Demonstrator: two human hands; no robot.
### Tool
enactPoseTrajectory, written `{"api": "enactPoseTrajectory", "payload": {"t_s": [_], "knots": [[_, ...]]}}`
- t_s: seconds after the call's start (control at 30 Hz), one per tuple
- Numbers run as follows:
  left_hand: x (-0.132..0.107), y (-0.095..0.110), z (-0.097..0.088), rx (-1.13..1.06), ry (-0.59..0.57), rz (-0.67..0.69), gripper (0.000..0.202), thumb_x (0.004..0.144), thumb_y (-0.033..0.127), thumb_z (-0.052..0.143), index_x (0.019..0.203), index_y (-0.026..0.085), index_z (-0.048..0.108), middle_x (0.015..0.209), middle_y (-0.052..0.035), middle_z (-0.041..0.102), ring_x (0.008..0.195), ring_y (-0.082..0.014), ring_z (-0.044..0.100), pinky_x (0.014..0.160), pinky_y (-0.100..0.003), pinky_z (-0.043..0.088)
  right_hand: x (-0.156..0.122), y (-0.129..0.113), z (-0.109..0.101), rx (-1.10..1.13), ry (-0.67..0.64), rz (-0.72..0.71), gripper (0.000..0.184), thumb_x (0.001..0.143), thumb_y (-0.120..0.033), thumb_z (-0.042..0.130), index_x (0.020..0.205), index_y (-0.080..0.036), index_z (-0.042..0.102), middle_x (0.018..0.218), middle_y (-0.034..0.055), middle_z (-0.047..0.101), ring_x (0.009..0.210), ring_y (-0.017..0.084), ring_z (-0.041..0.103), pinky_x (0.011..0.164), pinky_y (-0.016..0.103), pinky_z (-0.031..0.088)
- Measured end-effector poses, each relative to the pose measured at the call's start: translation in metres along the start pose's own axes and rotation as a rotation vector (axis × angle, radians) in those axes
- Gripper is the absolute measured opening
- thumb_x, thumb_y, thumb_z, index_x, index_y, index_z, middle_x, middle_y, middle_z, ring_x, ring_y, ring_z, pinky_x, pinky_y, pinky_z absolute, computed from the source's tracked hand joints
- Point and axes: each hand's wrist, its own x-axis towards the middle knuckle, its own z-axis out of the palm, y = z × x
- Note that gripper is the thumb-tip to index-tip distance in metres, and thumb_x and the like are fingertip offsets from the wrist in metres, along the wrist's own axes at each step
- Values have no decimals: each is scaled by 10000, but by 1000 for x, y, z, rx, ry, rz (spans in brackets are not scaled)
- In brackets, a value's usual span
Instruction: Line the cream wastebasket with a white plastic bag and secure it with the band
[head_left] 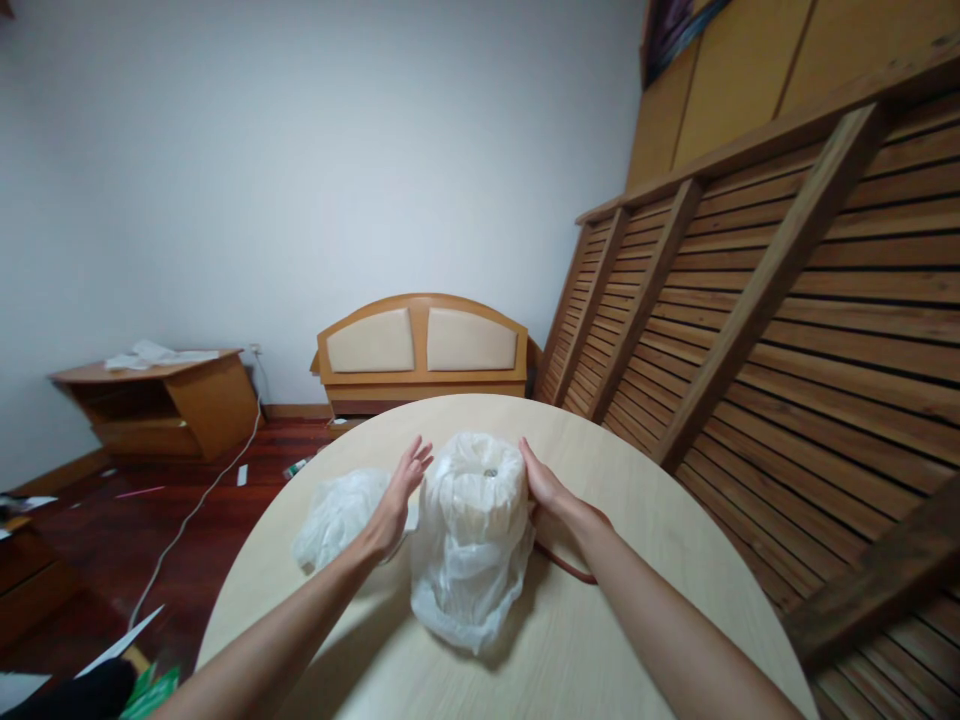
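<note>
An upright, roughly cylindrical thing wrapped in a translucent white plastic bag [471, 560] stands on the round pale wooden table [645, 640]. What the wrapping covers cannot be made out. My left hand [397, 497] is open to the left of it, fingers apart, with a small gap to the plastic. On the other side, my right hand [546, 484] lies with straight fingers along the bag's upper right side, seemingly touching it. A crumpled plastic bag [334, 520] rests on the table beyond my left forearm. Behind my right wrist curves a reddish-brown cord or strap [568, 568].
Slatted wooden panels [720, 370] lean along the right side. Past the table's far edge stands a padded headboard [421, 345]. At the left are a low wooden cabinet [217, 400], a white cable [191, 523] on the dark red floor, and scattered papers.
</note>
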Motion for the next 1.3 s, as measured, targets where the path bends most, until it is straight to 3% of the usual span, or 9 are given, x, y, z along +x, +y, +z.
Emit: {"api": "enactPoseTrajectory", "payload": {"t_s": [0.13, 0.2, 0.37, 0.57, 0.77, 0.9, 1.1, 1.17, 1.3], "knots": [[-10, -1, 4, 53, -151, 136, 1138, 777, 687, 653, 1583, 272, -35, 1660, -145, 139, 1517, -344, 179, 1226, -547, 133, -22, -14, 3, 40, 90, -91, 878, 840, -848, 302, 1465, -248, 441, 1492, 122, 508, 1397, 275, 440, 1161, 475, 322], [-20, -6, 13, 126, -197, 119, 1256, 711, 653, 748, 1577, 258, -71, 1651, -158, 163, 1512, -355, 186, 1237, -540, 106, -38, -19, 10, 119, -5, -179, 867, 863, -793, 399, 1561, -316, 208, 1611, 95, 324, 1467, 245, 327, 1190, 464, 267], [-39, -30, 26, 200, -281, 32, 1107, 742, 608, 750, 1571, 206, 135, 1517, -186, 415, 1409, -388, 384, 1215, -564, 202, -63, -5, 21, 115, -132, -211, 1442, 560, -720, 815, 1564, -282, -124, 1611, 186, 246, 1445, 311, 346, 1189, 514, 242], [-39, -34, 3, 168, -464, -47, 1223, 635, 616, 828, 1570, 217, 147, 1487, -190, 449, 1409, -405, 382, 1200, -584, 222, -74, 12, 5, -77, -332, -67, 1199, 585, -468, 908, 1550, -250, 231, 1458, 172, 502, 1334, 350, 485, 1138, 567, 331], [-20, -9, 2, 13, -206, 203, 1435, 529, 667, 858, 1563, 281, -58, 1622, -214, 147, 1489, -407, 217, 1196, -572, 217, -71, -3, 1, 32, -178, -178, 1527, 487, -460, 952, 1564, -296, -119, 1644, 195, 135, 1485, 296, 268, 1204, 509, 191], [-21, -2, 21, 10, -237, 150, 1469, 557, 602, 882, 1548, 262, -148, 1535, -219, 358, 1420, -389, 378, 1199, -584, 203, -69, 1, 16, 170, -147, -126, 1548, 452, -475, 961, 1562, -284, -100, 1543, 192, 381, 1382, 311, 447, 1173, 515, 276], [-31, -12, 17, 136, -396, 8, 1342, 577, 618, 860, 1572, 218, 54, 1528, -229, 372, 1399, -416, 389, 1199, -588, 209, -93, 16, 28, 95, -121, -149, 939, 641, -503, 872, 1410, -238, 403, 1411, 154, 552, 1278, 322, 544, 1114, 518, 388], [-35, -14, 8, 199, -374, 29, 1351, 582, 590, 871, 1573, 222, 29, 1550, -224, 329, 1420, -412, 356, 1212, -591, 162, -106, 15, 27, 13, -124, -135, 812, 722, -487, 823, 1386, -231, 431, 1388, 152, 571, 1265, 316, 554, 1110, 521, 394], [-44, -12, -2, 273, -223, 156, 1384, 627, 592, 842, 1557, 255, -126, 1627, -192, 108, 1512, -384, 148, 1229, -576, 25, -115, 12, 15, -106, -90, -91, 958, 679, -549, 835, 1446, -250, 344, 1446, 166, 508, 1329, 325, 493, 1140, 529, 351]]}}
